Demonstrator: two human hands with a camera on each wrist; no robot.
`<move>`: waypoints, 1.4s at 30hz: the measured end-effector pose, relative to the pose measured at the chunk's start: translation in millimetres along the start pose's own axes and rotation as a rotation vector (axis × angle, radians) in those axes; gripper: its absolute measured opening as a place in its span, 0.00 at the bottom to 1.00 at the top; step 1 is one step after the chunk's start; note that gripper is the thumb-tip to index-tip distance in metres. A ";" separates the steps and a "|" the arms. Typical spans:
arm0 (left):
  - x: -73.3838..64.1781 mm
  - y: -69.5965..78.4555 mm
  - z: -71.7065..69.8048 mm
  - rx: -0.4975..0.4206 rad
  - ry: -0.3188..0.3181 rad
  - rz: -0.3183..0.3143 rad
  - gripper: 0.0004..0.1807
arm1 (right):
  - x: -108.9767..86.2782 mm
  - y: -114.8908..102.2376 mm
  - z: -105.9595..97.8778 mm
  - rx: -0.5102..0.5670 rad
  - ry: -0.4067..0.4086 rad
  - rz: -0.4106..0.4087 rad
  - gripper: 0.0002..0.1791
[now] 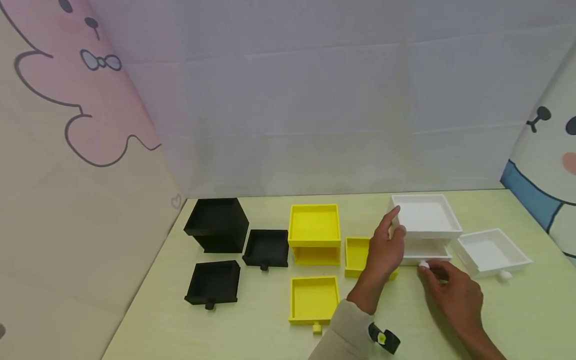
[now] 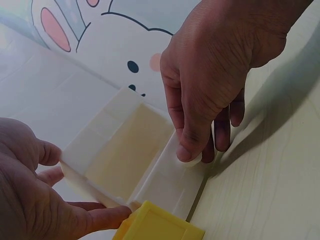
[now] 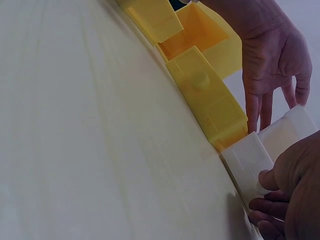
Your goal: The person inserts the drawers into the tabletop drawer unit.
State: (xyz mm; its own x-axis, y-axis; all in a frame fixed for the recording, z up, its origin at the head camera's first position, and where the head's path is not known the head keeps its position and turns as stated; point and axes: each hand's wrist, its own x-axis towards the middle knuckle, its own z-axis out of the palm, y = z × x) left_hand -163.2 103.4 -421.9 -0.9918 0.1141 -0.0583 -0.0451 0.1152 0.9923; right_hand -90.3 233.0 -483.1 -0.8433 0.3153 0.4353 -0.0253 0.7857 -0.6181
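Note:
A white cabinet with a shallow recessed top stands at the right of the table. My left hand rests against its left side, fingers mostly straight, the thumb near the top front corner. My right hand pinches the small round knob of a white drawer between thumb and fingers. That drawer sits low in the cabinet, its front sticking out below the upper edge. Right of the cabinet lies another white drawer with a round knob. A yellow drawer lies just left of the cabinet, partly behind my left arm.
A yellow cabinet with an uncovered lower slot stands mid-table, a second yellow drawer in front. Farther left are a black cabinet and two black drawers, one beside it and one in front. A pale cloth wall rises behind.

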 end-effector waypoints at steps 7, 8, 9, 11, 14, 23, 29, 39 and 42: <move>0.6 -0.6 1.6 0.009 0.013 0.033 0.21 | 0.5 -0.2 0.5 0.016 0.003 0.012 0.09; 0.7 -0.9 1.6 0.011 0.014 0.035 0.21 | 0.6 -0.2 0.8 0.015 0.004 0.012 0.09; 0.8 -1.4 1.6 0.013 0.016 0.036 0.21 | 0.9 -0.1 1.1 0.015 0.003 0.011 0.09; 1.1 -2.2 1.8 0.014 0.018 0.036 0.21 | 1.2 0.3 1.6 0.015 0.002 0.007 0.09; 0.7 -3.3 3.0 0.007 0.011 0.032 0.21 | 1.1 1.4 1.1 0.013 0.010 0.006 0.09; 1.4 -2.9 3.7 -0.024 -0.017 0.024 0.21 | 3.3 3.4 1.0 -0.003 0.028 0.011 0.09; 1.4 -3.5 0.2 -0.031 -0.012 0.007 0.21 | 3.7 1.4 4.4 0.000 0.004 0.018 0.09; 0.7 -2.9 -0.1 -0.042 -0.021 0.005 0.21 | 7.7 1.1 6.3 -0.012 0.028 -0.015 0.09; 1.3 -2.0 -0.7 -0.043 -0.021 0.004 0.22 | 10.3 0.9 6.7 -0.011 0.020 -0.015 0.09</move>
State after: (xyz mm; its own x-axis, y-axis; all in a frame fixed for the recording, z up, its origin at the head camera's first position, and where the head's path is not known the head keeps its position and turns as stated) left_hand -164.5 102.6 -423.9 -0.9892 0.1353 -0.0560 -0.0465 0.0722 0.9963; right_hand -102.6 233.4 -483.6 -0.8318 0.3140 0.4577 -0.0320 0.7961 -0.6044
